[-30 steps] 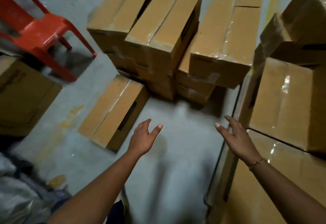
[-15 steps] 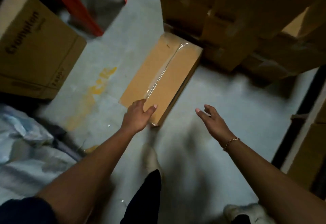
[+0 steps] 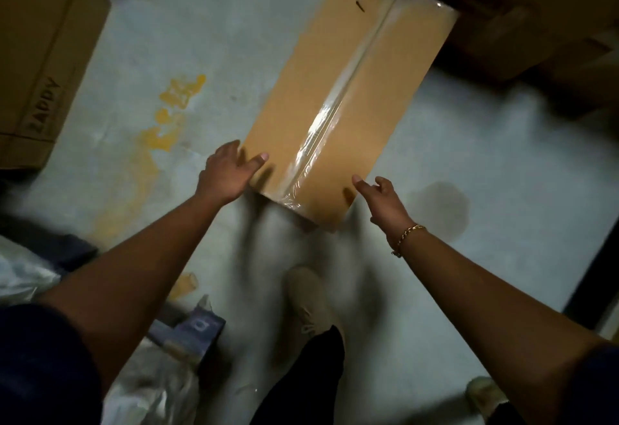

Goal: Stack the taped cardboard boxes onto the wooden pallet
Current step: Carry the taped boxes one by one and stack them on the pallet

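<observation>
A long flat cardboard box (image 3: 348, 89) sealed with clear tape along its middle lies on the grey concrete floor in front of me. My left hand (image 3: 226, 173) is at the box's near left corner, thumb on the top face, fingers spread down its side. My right hand (image 3: 380, 195) hovers at the near right corner with relaxed fingers, its thumb tip just over the edge. More stacked cardboard boxes (image 3: 536, 6) stand in shadow at the upper right. The pallet is not in view.
A large printed carton (image 3: 40, 56) stands at the left. Plastic wrapping (image 3: 154, 391) and a small dark box (image 3: 197, 327) lie near my left foot area. My shoes (image 3: 308, 297) are below the box. A dark stain (image 3: 438, 197) marks the floor at right.
I have bent closer to the taped box. Both hands have moved forward to its near end, the left reaching its corner and the right arriving at the other corner.
</observation>
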Demonstrator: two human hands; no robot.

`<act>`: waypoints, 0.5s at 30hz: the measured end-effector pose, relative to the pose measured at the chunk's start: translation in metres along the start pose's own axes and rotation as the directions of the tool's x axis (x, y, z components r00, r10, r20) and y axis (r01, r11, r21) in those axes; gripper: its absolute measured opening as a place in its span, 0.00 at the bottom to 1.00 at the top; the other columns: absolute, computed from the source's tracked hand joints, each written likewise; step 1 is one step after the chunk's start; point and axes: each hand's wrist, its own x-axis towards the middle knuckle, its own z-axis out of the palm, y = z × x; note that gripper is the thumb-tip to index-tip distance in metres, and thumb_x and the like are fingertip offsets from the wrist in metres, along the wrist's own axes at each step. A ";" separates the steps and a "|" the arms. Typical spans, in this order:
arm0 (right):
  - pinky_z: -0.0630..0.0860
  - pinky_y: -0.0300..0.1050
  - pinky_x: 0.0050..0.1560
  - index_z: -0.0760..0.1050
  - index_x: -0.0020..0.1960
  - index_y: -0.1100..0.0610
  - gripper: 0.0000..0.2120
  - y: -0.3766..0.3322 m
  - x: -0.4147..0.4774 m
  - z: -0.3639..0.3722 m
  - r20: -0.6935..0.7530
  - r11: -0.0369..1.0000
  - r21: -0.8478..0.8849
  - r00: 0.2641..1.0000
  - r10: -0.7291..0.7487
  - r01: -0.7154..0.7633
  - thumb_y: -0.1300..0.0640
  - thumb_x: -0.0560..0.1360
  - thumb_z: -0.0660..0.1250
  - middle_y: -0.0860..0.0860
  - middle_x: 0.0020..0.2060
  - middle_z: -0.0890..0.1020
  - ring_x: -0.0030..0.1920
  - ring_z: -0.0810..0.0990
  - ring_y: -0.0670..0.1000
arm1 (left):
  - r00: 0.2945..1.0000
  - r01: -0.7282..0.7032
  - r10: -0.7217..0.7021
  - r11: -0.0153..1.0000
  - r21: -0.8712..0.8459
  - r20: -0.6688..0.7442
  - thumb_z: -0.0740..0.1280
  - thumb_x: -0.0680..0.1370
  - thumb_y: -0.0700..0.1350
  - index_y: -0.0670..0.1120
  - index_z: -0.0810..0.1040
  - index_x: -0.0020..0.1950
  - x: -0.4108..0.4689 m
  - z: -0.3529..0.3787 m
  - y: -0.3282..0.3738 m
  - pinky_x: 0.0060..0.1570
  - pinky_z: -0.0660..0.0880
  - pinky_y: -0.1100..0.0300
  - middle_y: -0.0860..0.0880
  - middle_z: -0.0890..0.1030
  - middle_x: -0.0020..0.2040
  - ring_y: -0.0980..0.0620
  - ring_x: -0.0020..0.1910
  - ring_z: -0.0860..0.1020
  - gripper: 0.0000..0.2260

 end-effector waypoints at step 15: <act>0.78 0.52 0.58 0.67 0.74 0.46 0.36 0.032 0.096 0.051 -0.098 0.921 0.388 0.995 0.019 0.021 0.39 0.72 0.76 0.44 0.61 0.80 0.55 0.80 0.46 | 0.995 -0.024 0.038 0.988 -0.155 0.089 0.66 0.72 0.75 0.53 0.71 0.77 0.108 0.038 -0.018 0.59 0.73 0.51 0.47 0.78 0.70 0.43 0.66 0.77 0.40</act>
